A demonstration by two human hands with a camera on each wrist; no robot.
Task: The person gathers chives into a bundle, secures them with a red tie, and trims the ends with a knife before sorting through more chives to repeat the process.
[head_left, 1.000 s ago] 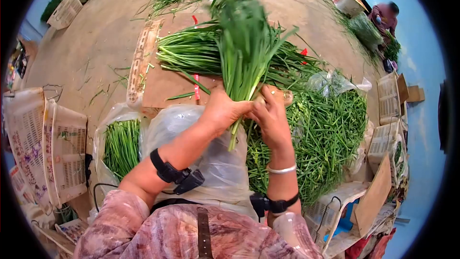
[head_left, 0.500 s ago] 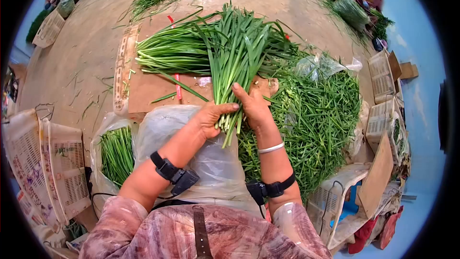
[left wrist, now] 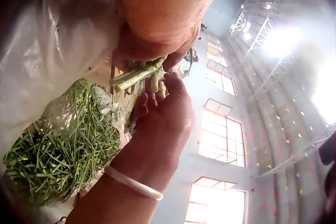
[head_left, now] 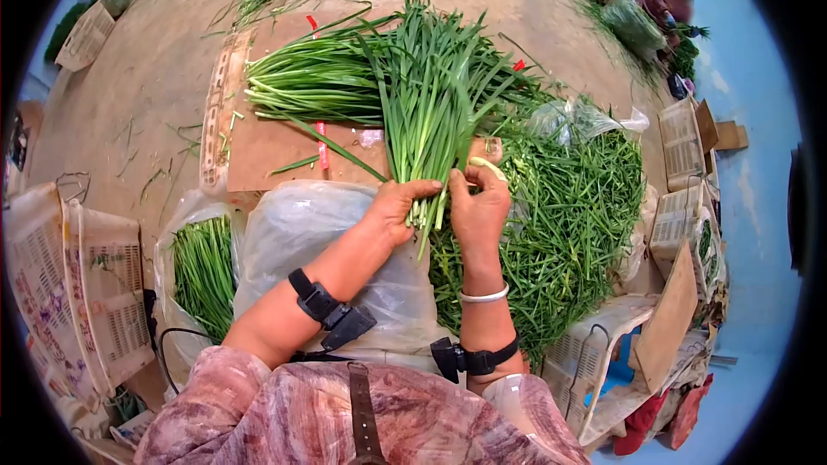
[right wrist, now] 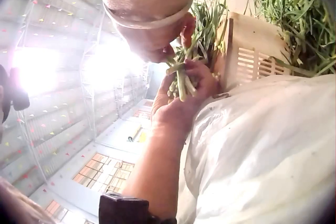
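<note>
My left hand [head_left: 394, 208] grips a bunch of garlic chives [head_left: 424, 125] near its pale stem ends, the thumb across the front. The leaves fan away from me over a board. Beside it my right hand [head_left: 481, 213] has its fingers curled at the bunch's right edge, thumb and forefinger pinching a stalk. A pale yellowish strip [head_left: 488, 167] curves over those fingers. The cut ends [right wrist: 182, 85] poke out between both hands in the right wrist view. Another heap of garlic chives [head_left: 314, 84] lies sideways on the board [head_left: 280, 142], partly under the held bunch.
Loose green trimmings [head_left: 573, 224] are heaped at the right, with clear plastic [head_left: 568, 120] behind. A plastic sheet [head_left: 297, 237] covers my lap. Bagged greens [head_left: 202, 271] stand at the left, near crates [head_left: 108, 284]. More crates [head_left: 680, 146] line the right; another person [head_left: 668, 4] sits far back.
The bunch, raised a second ago, has come down over the board. My right hand, spread along the stems half a second ago, now has its fingers curled and pinching at the bunch's edge.
</note>
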